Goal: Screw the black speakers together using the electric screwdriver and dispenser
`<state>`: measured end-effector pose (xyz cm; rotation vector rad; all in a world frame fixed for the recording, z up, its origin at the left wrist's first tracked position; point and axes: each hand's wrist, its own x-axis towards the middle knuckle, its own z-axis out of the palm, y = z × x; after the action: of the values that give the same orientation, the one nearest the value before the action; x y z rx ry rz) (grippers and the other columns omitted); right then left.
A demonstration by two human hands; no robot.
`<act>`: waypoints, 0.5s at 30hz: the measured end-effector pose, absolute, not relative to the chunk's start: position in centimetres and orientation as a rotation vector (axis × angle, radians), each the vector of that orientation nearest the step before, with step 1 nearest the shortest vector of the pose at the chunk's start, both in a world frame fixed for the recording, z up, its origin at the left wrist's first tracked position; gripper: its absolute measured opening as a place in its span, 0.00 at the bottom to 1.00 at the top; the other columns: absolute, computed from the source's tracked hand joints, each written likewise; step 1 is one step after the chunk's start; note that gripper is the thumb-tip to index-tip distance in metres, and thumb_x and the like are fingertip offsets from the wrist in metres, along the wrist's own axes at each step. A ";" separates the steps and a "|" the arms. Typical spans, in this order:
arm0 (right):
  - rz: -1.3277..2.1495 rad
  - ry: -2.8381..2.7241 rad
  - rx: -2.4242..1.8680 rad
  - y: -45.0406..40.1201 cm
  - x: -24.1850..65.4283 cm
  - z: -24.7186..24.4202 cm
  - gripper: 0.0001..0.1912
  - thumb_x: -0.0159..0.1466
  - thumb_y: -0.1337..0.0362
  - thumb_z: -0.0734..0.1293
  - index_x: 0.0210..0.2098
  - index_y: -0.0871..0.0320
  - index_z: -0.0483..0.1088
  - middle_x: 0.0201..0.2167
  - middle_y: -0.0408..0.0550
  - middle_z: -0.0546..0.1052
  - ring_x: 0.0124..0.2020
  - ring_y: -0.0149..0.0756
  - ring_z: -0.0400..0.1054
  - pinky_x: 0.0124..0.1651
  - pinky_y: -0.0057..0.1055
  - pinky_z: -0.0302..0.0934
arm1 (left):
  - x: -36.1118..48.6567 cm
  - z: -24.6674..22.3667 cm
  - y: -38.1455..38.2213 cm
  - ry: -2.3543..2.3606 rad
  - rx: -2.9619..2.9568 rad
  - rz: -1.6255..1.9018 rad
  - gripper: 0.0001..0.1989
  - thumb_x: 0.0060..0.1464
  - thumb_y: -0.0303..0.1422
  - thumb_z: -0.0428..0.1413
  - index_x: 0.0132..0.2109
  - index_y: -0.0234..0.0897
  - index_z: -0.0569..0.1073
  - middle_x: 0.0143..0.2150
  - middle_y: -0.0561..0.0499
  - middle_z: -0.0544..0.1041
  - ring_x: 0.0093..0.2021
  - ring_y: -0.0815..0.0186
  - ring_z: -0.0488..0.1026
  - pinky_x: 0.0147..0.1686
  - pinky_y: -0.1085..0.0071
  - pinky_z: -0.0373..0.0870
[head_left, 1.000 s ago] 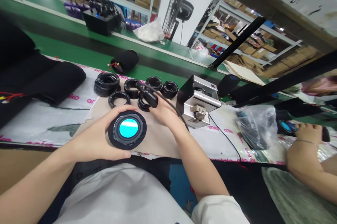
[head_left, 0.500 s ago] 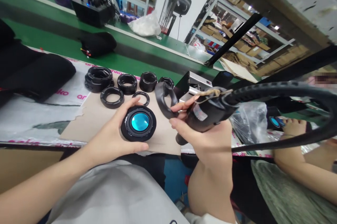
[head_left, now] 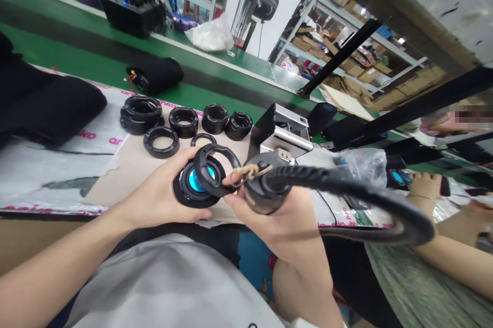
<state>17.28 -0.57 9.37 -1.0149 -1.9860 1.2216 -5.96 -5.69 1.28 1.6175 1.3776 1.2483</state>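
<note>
A round black disc (head_left: 184,197) with a shiny blue centre sits in the curled fingers of the left hand (head_left: 156,189), above a cardboard sheet (head_left: 123,179). A black ring (head_left: 202,164) lies tilted over the disc's upper edge, touching the right hand (head_left: 269,225), which is clamped around a black corded tool (head_left: 262,189) tied with twine (head_left: 250,170). The tool's thick hose (head_left: 370,181) curves off to the right. More black rings (head_left: 184,121) stand in a row on the cardboard just beyond the hands. Further right, a co-worker's hand (head_left: 419,185) rests near a plastic bag (head_left: 365,169).
</note>
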 end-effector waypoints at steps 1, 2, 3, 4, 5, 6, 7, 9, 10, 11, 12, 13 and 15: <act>1.187 -2.039 -0.954 -0.7 17.2 9.3 0.16 0.65 0.64 0.78 0.50 0.49 0.75 0.45 0.43 0.83 0.42 0.39 0.79 0.46 0.36 0.76 | -5.9 1.1 -5.7 1.363 1.611 1.270 0.46 0.42 0.47 0.78 0.67 0.51 0.69 0.64 0.49 0.80 0.62 0.44 0.81 0.62 0.52 0.82; 1.158 -2.085 -0.891 -0.8 17.2 9.3 0.18 0.64 0.67 0.78 0.51 0.48 0.74 0.46 0.42 0.83 0.44 0.39 0.80 0.47 0.35 0.76 | -5.8 0.9 -5.7 1.347 1.601 1.292 0.44 0.44 0.48 0.77 0.66 0.53 0.70 0.63 0.51 0.81 0.62 0.45 0.81 0.62 0.53 0.82; 1.134 -2.116 -0.829 -0.9 17.0 9.2 0.19 0.64 0.70 0.77 0.51 0.47 0.73 0.46 0.40 0.83 0.45 0.38 0.80 0.47 0.34 0.76 | -5.8 0.7 -5.7 1.335 1.583 1.320 0.43 0.45 0.48 0.76 0.66 0.55 0.70 0.63 0.52 0.81 0.63 0.45 0.81 0.63 0.53 0.81; 1.116 -2.138 -0.790 -1.0 16.8 9.1 0.20 0.63 0.72 0.76 0.51 0.47 0.72 0.47 0.39 0.83 0.45 0.37 0.80 0.48 0.33 0.76 | -5.7 0.4 -5.8 1.330 1.558 1.341 0.42 0.46 0.48 0.76 0.66 0.56 0.70 0.64 0.53 0.81 0.64 0.46 0.81 0.64 0.53 0.81; 1.096 -2.153 -0.771 -1.2 16.6 9.0 0.21 0.62 0.73 0.76 0.50 0.47 0.72 0.47 0.38 0.82 0.43 0.36 0.80 0.47 0.32 0.76 | -5.6 0.1 -5.8 1.331 1.528 1.350 0.41 0.47 0.47 0.75 0.66 0.57 0.70 0.65 0.53 0.80 0.65 0.45 0.80 0.66 0.52 0.79; 1.080 -2.171 -0.778 -1.5 16.3 8.9 0.22 0.61 0.73 0.76 0.50 0.47 0.72 0.46 0.38 0.82 0.42 0.35 0.79 0.47 0.32 0.75 | -5.5 -0.2 -5.9 1.335 1.500 1.351 0.42 0.47 0.47 0.75 0.67 0.58 0.69 0.67 0.53 0.79 0.67 0.45 0.78 0.68 0.51 0.78; 1.059 -2.178 -0.805 -1.8 16.1 8.7 0.23 0.60 0.74 0.77 0.50 0.48 0.72 0.46 0.38 0.82 0.41 0.35 0.79 0.48 0.32 0.75 | -5.4 -0.5 -6.0 1.333 1.476 1.359 0.43 0.47 0.47 0.75 0.68 0.57 0.68 0.68 0.51 0.77 0.69 0.44 0.77 0.69 0.50 0.77; 1.032 -2.190 -0.886 -2.2 15.7 8.6 0.24 0.59 0.74 0.77 0.50 0.47 0.72 0.45 0.37 0.82 0.40 0.35 0.78 0.48 0.33 0.75 | -5.2 -0.8 -6.1 1.312 1.442 1.397 0.48 0.48 0.46 0.75 0.71 0.55 0.63 0.70 0.48 0.75 0.71 0.43 0.74 0.71 0.48 0.74; 1.040 -2.203 -0.920 -2.4 15.7 8.6 0.24 0.59 0.74 0.77 0.51 0.46 0.72 0.45 0.37 0.82 0.40 0.36 0.78 0.49 0.33 0.75 | -5.1 -0.9 -6.1 1.294 1.437 1.409 0.50 0.49 0.46 0.75 0.73 0.54 0.60 0.71 0.46 0.74 0.72 0.43 0.73 0.72 0.48 0.74; 1.058 -2.210 -0.926 -2.4 15.8 8.6 0.24 0.60 0.74 0.77 0.51 0.46 0.72 0.46 0.37 0.82 0.41 0.37 0.79 0.49 0.34 0.75 | -5.1 -0.8 -6.2 1.277 1.437 1.422 0.52 0.49 0.45 0.75 0.75 0.53 0.58 0.71 0.45 0.74 0.73 0.43 0.72 0.72 0.48 0.74; 1.092 -2.214 -0.914 -2.3 15.9 8.8 0.24 0.60 0.73 0.77 0.51 0.45 0.73 0.46 0.37 0.82 0.43 0.38 0.79 0.50 0.34 0.75 | -5.0 -0.7 -6.2 1.264 1.438 1.419 0.54 0.49 0.45 0.76 0.76 0.53 0.56 0.71 0.45 0.74 0.73 0.43 0.72 0.72 0.48 0.74; 1.135 -2.204 -0.891 -2.1 16.1 8.9 0.23 0.61 0.72 0.78 0.51 0.45 0.74 0.48 0.38 0.83 0.46 0.39 0.80 0.52 0.35 0.76 | -5.0 -0.5 -6.2 1.261 1.439 1.400 0.55 0.48 0.46 0.76 0.76 0.53 0.56 0.71 0.44 0.74 0.74 0.43 0.71 0.71 0.48 0.74; 1.234 -2.124 -0.899 -1.3 16.5 9.3 0.26 0.61 0.69 0.80 0.55 0.43 0.75 0.54 0.39 0.82 0.55 0.43 0.79 0.60 0.37 0.76 | -5.0 -0.1 -6.2 1.288 1.437 1.364 0.58 0.42 0.46 0.79 0.75 0.52 0.58 0.72 0.42 0.72 0.74 0.41 0.71 0.72 0.46 0.74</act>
<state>16.54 -1.25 9.30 -0.8987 -2.1236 1.2341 -5.04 -6.18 -0.07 1.4371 1.2879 1.3641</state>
